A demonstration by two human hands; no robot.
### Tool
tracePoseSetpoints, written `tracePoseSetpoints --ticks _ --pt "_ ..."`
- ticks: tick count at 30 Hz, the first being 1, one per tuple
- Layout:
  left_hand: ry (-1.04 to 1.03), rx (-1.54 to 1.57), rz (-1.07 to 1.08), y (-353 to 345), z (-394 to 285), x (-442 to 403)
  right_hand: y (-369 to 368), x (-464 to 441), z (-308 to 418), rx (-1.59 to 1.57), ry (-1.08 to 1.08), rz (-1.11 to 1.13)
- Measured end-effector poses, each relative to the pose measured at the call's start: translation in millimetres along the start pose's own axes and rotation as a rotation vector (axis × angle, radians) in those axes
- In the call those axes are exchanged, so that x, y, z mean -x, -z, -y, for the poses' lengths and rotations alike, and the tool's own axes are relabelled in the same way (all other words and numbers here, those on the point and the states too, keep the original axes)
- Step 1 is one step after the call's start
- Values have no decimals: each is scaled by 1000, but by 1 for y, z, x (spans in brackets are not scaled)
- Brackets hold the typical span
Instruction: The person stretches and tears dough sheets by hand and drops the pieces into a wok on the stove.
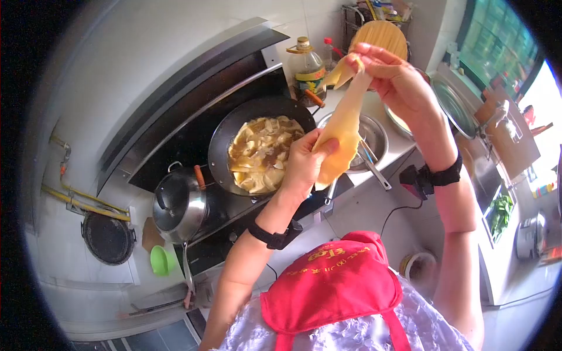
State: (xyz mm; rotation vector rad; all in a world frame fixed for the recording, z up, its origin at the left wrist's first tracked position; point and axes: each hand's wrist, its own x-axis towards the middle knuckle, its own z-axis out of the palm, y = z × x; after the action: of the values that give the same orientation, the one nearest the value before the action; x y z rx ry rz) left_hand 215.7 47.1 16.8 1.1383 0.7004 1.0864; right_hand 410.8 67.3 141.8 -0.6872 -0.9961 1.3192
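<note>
Head view, left to right:

- Pot (178,205), lid on, left of centre in frame, beside the wok; neither hand near it.
- Wok (220,140), centre-left; food (264,153) in brown liquid inside, pale flat pieces on top. Wok lies left of the left hand's fingers.
- Left hand (304,161), mid-frame, in front of the wok's right rim as seen. Thumb on the sheet's near face, fingers mostly hidden behind: pinching the sheet about midway down. This is the hand nearer the wok.
- Sheet (341,133), pale yellow, thin, just right of centre, strung between both hands. Long axis slants from lower left to upper right. Lower end broad, hanging free past the left thumb; upper end narrow, with a loose flap turned out to the left. Key relation: broad end sits right of the wok's rim in frame, not over the food; height above the stove can't be told.
- Bowl (380,140), steel, behind the sheet, partly covered by it.
- Right hand (393,79), upper right, well apart from the wok. Thumb and fingertips pressed together, pinching the sheet's narrow top end.
</note>
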Motion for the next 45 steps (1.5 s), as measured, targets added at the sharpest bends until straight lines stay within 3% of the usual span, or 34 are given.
tracePoseSetpoints --ticks 4,7,9,12,15,17,23,24,27,28,29,32,36,39,41,45 --pt "45 -48 75 -7 9 -9 66 8 36 -12 248 -48" --pt "133 46 -104 -5 45 -20 101 45 92 22 442 -189" --pt "135 159 -67 -2 63 -34 106 68 102 16 479 -304" --pt "146 241 -35 -13 76 -60 151 96 90 44 334 -348" --pt "90 124 -74 -29 85 -94 203 128 67 -30 210 -153" --pt "66 78 -115 -32 106 -123 202 144 53 -64 140 -311" --pt "74 10 -278 -3 206 -201 210 161 26 -39 77 -382" --pt "189 27 -277 -2 206 -203 210 161 23 -31 68 -374" --pt "357 -341 -251 0 225 -210 208 155 9 -41 13 -343" --pt "419 -358 -169 53 283 -236 204 152 4 -43 -9 -348" --pt "455 -222 -333 52 296 -236 201 148 -3 -45 -31 -337" --pt "500 -179 -227 -33 185 -148 183 134 -22 -73 -90 -265" --pt "766 256 98 -67 109 -51 143 116 -47 -166 -160 -112" --pt "314 436 303 -61 71 -6 110 103 -59 -295 -165 -9" --pt "181 183 306 -39 50 6 96 94 -71 -281 -214 15" --pt "150 -90 -32 -1 27 39 76 74 -104 -244 -349 187"
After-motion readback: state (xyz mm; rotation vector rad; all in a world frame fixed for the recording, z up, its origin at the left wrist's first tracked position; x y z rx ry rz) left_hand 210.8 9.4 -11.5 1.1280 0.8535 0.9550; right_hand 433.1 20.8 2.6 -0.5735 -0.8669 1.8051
